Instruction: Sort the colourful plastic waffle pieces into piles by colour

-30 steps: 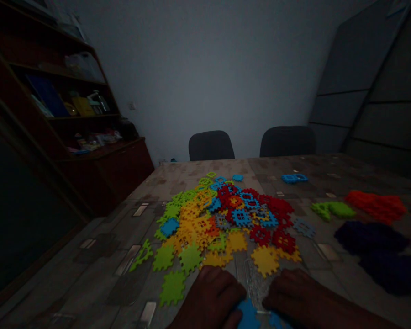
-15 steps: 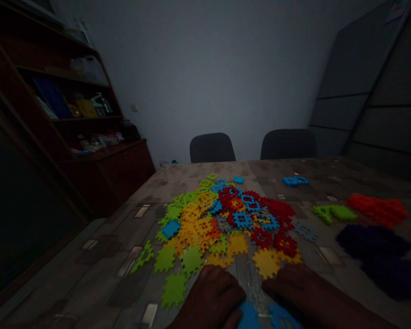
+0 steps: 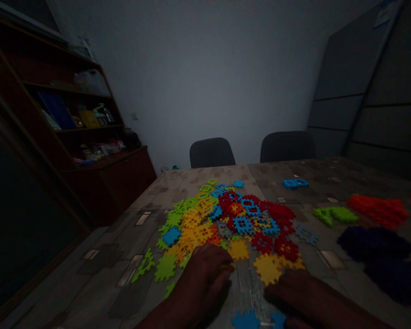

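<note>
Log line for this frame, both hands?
left hand: at edge of plastic interlocking tile pile | right hand: beside yellow tile | blue tile: between hands, nearer body

The patterned table [image 3: 123, 292] carried a big heap of colored plastic blocks [image 3: 226, 224] at the middle, and smaller piles of red pieces [image 3: 378, 211], green pieces [image 3: 334, 214] and dark pieces [image 3: 375, 243] on the right side.

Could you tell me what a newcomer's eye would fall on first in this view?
The bright heap of interlocking plastic pieces, in red, yellow, green and blue, stands out first at the middle of the patterned table. The left hand and right hand lie at its near edge. To its right sit a red pile and a dark pile.
</note>
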`<state>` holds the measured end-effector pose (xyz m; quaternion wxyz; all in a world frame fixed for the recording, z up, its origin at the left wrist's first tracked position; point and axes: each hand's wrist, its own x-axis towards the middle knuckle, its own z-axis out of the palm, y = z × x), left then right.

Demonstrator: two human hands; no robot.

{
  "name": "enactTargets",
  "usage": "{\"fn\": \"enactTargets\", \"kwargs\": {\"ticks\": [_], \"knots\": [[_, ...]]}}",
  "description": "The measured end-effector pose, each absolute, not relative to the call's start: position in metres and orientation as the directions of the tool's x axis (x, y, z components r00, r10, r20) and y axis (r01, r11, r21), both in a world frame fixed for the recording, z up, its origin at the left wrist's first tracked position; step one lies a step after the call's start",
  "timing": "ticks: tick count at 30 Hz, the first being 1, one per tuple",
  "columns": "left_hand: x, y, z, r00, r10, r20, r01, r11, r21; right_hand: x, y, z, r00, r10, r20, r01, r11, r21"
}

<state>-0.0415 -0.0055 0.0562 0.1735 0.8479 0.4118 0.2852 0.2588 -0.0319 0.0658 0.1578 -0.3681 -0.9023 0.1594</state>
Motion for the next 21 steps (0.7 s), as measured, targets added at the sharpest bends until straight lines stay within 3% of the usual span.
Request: {"fn": "enactTargets", "kwargs": {"ticks": [5,14,21], "knots": [[-0.03,0.018,0.07,0.503,0.844,0.183,0.723,-0.528,0.445,0.27,-0.025,0.055,-0.611,0.772,0.177,0.662,0.621,-0.42],[0.011,0.094,0.081,0.493,0.866,0.087,0.825,-0.497,0.269,0.272,-0.017,0.053,-0.584,0.777,0.236,0.66,0.623,-0.419],[0.01,0.106,0.08,0.531,0.846,0.049,0.809,-0.523,0.268,0.284,-0.006,0.067,-0.531,0.819,0.217,0.714,0.57,-0.407]]}}
